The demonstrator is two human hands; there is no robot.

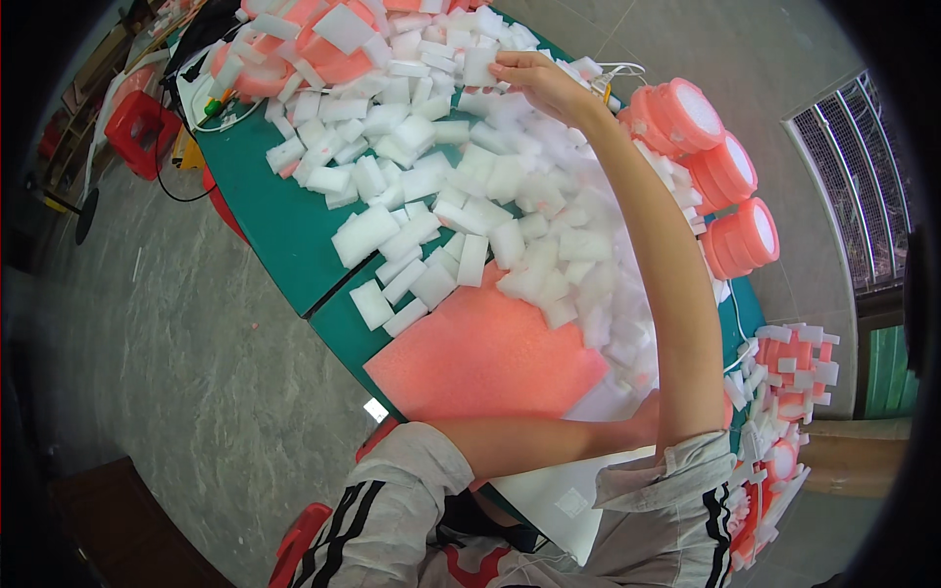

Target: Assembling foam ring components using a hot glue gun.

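My right hand [549, 86] reaches over the far part of the table, thumb and fingertips pinched on a white foam block [477, 68]. Beneath and around it lies a wide heap of loose white foam blocks [421, 176]; a whitish blur veils those beside my right forearm. My left forearm crosses in front of me toward the right. Only part of my left hand [644, 416] shows, since my right forearm covers its fingers, so what it holds cannot be seen. A pink foam sheet [490, 353] lies close to my left forearm, its far edge touching the blocks.
Pink foam pieces [333, 49] mixed with white blocks are piled at the far left. Round pink pieces with white ends [737, 240] stand along the right edge of the green table [245, 186]. More pink and white pieces [796, 367] stack at right. A red stool [140, 135] stands left.
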